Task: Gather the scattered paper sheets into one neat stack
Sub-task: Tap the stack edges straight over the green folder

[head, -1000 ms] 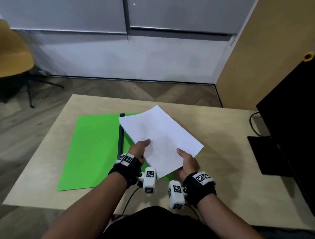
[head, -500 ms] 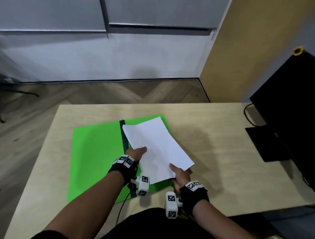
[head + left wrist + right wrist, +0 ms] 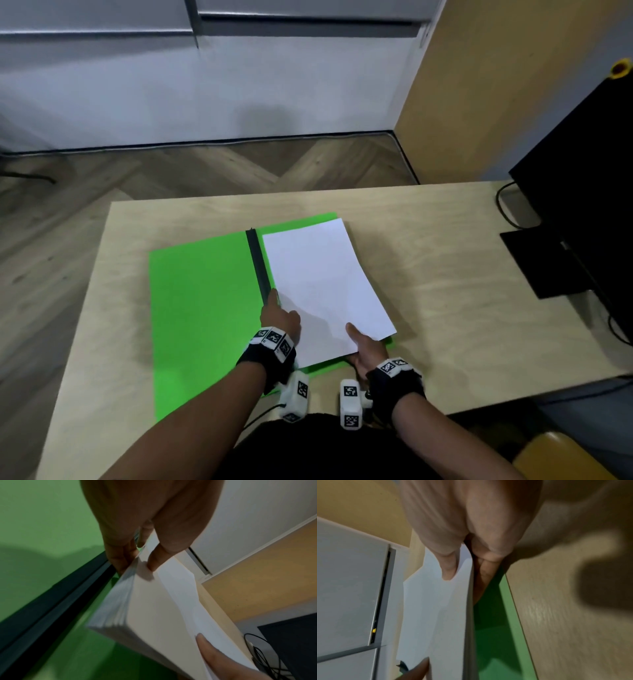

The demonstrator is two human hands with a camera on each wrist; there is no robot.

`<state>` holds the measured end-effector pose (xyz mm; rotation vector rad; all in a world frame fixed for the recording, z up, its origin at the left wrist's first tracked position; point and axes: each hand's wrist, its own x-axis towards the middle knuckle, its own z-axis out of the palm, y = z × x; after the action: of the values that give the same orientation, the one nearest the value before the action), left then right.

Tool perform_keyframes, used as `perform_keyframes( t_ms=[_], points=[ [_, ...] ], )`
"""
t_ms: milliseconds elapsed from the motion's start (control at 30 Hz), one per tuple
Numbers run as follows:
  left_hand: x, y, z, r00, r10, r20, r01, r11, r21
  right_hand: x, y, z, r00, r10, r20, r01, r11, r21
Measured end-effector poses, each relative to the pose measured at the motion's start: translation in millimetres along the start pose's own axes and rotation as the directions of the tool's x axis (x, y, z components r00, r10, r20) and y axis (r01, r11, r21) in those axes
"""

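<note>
A stack of white paper sheets [image 3: 322, 284] hangs just over the right half of an open green folder [image 3: 202, 315] with a black spine [image 3: 257, 263]. My left hand [image 3: 279, 317] pinches the stack's near left edge, thumb on top [image 3: 154, 559] and fingers beneath. My right hand [image 3: 364, 346] pinches the near right corner, thumb on top [image 3: 448, 569], fingers under the sheets [image 3: 484, 574]. The edges of the stack [image 3: 116, 605] look roughly even, with the top sheet bowed a little.
The folder lies on a light wooden table [image 3: 445, 267]. A black monitor [image 3: 589, 178] on its stand [image 3: 544, 263], with cables, fills the right side. A yellow seat [image 3: 561, 459] shows at the bottom right corner.
Both hands have swung the stack from a skewed angle until its long edge runs along the black spine, and lowered it over the folder's right half. The grips are unchanged.
</note>
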<state>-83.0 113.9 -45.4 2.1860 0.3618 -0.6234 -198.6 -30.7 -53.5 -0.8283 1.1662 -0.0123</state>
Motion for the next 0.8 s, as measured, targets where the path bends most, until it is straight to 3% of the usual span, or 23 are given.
perform_keyframes(
  t_ms=[333,433,533,600,800],
  points=[
    [-8,-2,-2,0.999,0.021,-0.029,-0.017,0.991,0.135,5,-7,-10,0.998,0.005,0.060,0.001,0.996,-0.087],
    [-13,4,-1,0.999,0.012,-0.043,-0.005,0.986,0.168,9,-16,-21,0.997,-0.053,-0.054,0.050,0.998,-0.048],
    [-14,4,1,0.996,0.022,-0.082,-0.010,0.989,0.150,13,-36,-38,0.959,-0.233,-0.159,0.215,0.969,-0.121],
    [-18,5,3,0.992,0.019,-0.124,-0.001,0.989,0.146,11,-47,-47,0.939,-0.326,-0.107,0.291,0.922,-0.256],
    [-23,2,8,0.975,0.001,-0.220,0.018,0.997,0.081,10,-60,-58,0.944,-0.318,0.093,0.310,0.751,-0.583]
  ],
)
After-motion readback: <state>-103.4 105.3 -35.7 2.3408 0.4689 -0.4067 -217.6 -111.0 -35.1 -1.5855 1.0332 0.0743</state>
